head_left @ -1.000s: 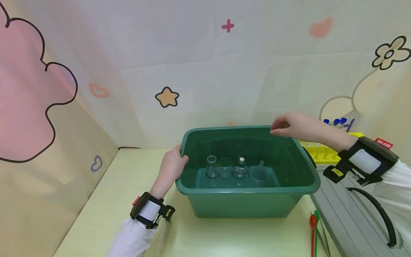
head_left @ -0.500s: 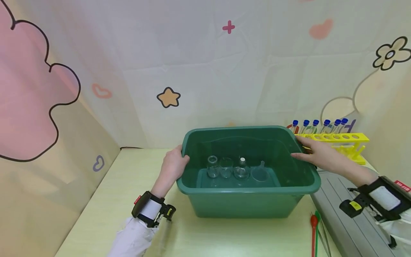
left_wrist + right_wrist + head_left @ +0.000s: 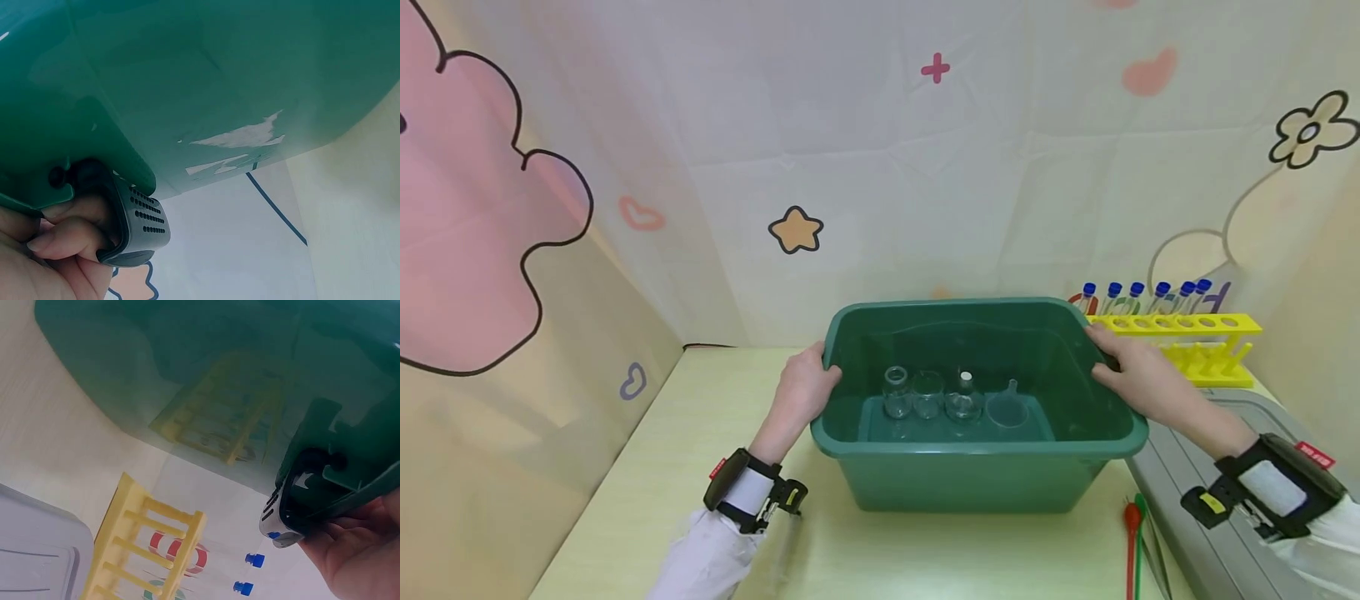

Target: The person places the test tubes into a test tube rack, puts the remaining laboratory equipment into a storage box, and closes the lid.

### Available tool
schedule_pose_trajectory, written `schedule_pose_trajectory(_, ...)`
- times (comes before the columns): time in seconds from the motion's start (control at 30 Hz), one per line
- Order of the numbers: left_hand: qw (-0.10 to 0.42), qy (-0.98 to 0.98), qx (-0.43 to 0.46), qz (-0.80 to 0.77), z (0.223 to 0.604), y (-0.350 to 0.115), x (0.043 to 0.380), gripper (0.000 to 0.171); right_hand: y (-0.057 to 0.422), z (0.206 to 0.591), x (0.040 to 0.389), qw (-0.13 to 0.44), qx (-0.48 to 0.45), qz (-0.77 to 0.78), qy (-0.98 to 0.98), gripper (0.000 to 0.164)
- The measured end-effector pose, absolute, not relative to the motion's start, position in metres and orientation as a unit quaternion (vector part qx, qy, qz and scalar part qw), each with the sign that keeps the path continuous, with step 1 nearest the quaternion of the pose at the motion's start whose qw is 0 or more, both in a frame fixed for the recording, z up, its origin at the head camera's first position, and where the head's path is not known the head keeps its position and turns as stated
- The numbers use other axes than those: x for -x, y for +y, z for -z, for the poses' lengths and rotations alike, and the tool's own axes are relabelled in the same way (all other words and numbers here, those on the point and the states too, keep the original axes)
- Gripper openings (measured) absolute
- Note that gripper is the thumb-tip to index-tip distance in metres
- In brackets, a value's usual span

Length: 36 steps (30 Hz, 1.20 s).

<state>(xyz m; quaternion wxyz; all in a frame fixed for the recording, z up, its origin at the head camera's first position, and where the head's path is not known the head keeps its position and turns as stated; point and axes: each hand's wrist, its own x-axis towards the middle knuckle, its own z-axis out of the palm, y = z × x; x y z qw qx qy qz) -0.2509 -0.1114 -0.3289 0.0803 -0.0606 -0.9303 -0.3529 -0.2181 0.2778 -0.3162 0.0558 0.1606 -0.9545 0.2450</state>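
Note:
A green plastic tub [image 3: 962,483] stands on the table in the head view. Inside it, in a row, are a clear glass jar [image 3: 897,396], a glass beaker [image 3: 928,398], a round flask [image 3: 964,403] with a white top, and a clear funnel [image 3: 1007,410] resting mouth down. My left hand [image 3: 803,387] grips the tub's left rim; in the left wrist view its fingers curl into a grey-and-black handle [image 3: 149,222]. On the opposite side my right hand [image 3: 1142,372] holds the right rim, thumb inside, beside the matching handle [image 3: 275,515] in the right wrist view.
Behind the right hand stands a yellow rack [image 3: 1213,323] with several blue-capped test tubes [image 3: 1137,292]. A grey ridged panel [image 3: 1187,492] lies on the right. A red spoon [image 3: 1131,525], a green stick [image 3: 1140,504] and metal tweezers [image 3: 1159,554] lie along its edge.
My right hand has come down from the tub's back right corner to its right rim and taken hold there. The left hand keeps its grip, and the tub stays in place.

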Motion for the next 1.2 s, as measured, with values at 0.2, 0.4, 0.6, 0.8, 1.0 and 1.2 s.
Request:
schedule_pose_trajectory(0.2,0.081,-0.930,0.069,0.351,0.329,-0.116,0.245,0.012,0.275,0.317,0.210,0.046,-0.148,-0.256,-0.954,0.056)
schedule_pose_trajectory(0.4,0.078,-0.928,0.068,0.358,0.331,-0.119,0.239,0.014,0.272,0.320,0.201,0.053,-0.150,-0.260,-0.952,0.055)
schedule_pose_trajectory(0.6,0.080,-0.929,0.071,0.356,0.331,-0.120,0.235,0.019,0.272,0.321,0.194,0.049,-0.148,-0.274,-0.949,0.054)
schedule_pose_trajectory(0.8,0.086,-0.928,0.074,0.356,0.330,-0.123,0.225,0.016,0.269,0.322,0.188,0.045,-0.144,-0.278,-0.949,0.054)
schedule_pose_trajectory(1.0,0.095,-0.927,0.075,0.356,0.331,-0.127,0.219,0.013,0.267,0.323,0.183,0.048,-0.143,-0.285,-0.947,0.053)
schedule_pose_trajectory(1.2,0.091,-0.925,0.075,0.362,0.332,-0.129,0.213,0.013,0.265,0.323,0.178,0.050,-0.133,-0.281,-0.949,0.053)
